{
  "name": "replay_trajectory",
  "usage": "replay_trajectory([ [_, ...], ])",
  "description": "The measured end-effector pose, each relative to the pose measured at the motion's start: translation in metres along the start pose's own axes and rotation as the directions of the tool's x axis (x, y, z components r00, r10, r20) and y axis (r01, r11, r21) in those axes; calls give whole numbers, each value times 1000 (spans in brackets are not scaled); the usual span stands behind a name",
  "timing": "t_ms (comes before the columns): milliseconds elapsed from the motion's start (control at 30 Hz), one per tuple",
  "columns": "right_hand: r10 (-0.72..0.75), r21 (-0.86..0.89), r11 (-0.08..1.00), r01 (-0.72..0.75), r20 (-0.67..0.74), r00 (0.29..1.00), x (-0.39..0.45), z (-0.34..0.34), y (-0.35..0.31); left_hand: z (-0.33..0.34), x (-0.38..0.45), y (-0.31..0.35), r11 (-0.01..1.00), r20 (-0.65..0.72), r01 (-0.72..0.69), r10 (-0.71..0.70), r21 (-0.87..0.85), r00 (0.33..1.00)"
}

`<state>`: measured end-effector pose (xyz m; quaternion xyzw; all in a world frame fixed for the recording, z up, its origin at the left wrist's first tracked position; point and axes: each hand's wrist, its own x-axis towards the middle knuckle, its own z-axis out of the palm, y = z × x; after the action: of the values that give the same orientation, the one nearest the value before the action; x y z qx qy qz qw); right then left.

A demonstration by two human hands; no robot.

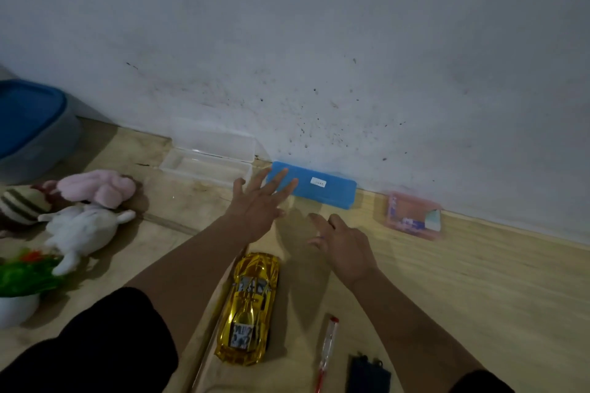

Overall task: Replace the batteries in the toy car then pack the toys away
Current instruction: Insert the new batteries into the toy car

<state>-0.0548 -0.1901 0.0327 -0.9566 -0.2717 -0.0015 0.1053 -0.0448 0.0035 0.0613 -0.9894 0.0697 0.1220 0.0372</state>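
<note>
No text is coming through legibly for you: the white label on the blue case, just beyond your left hand, is showing only blur.

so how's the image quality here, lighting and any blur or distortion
Head view: dim, flat light with a grey cast; soft shadows fall on the floor under the left hand and right hand. The gold toy car shows bright reflections. Wide-angle bending curves the wall-floor line. The blue-lidded bin and plush toys at the left edge look soft and smeared.
</note>
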Motion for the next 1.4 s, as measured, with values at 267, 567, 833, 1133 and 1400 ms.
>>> replay_trajectory([
  [267, 152, 271, 942, -198, 180, 972, -67, -11, -78, -3, -101, -15, 968, 164, 19, 23, -250, 986],
  [567, 338, 395, 817, -419, 259, 905, -100, 5, -112, 42, -161, 6, 943, 278, -3, 102, -332, 955],
  [833, 350, 447, 783, -433, 259, 900, -101, 27, -113, 41, -158, 27, 923, 246, 110, -17, -369, 969],
  [1133, 347, 683, 599, -418, 249, 904, -92, -22, -115, 25, -156, -8, 492, 201, 190, -30, -850, 979],
  [1400, 220, 712, 628, -314, 224, 949, -68, -66, -134, -17, -158, -18, -218, 171, 187, 91, -958, 981],
])
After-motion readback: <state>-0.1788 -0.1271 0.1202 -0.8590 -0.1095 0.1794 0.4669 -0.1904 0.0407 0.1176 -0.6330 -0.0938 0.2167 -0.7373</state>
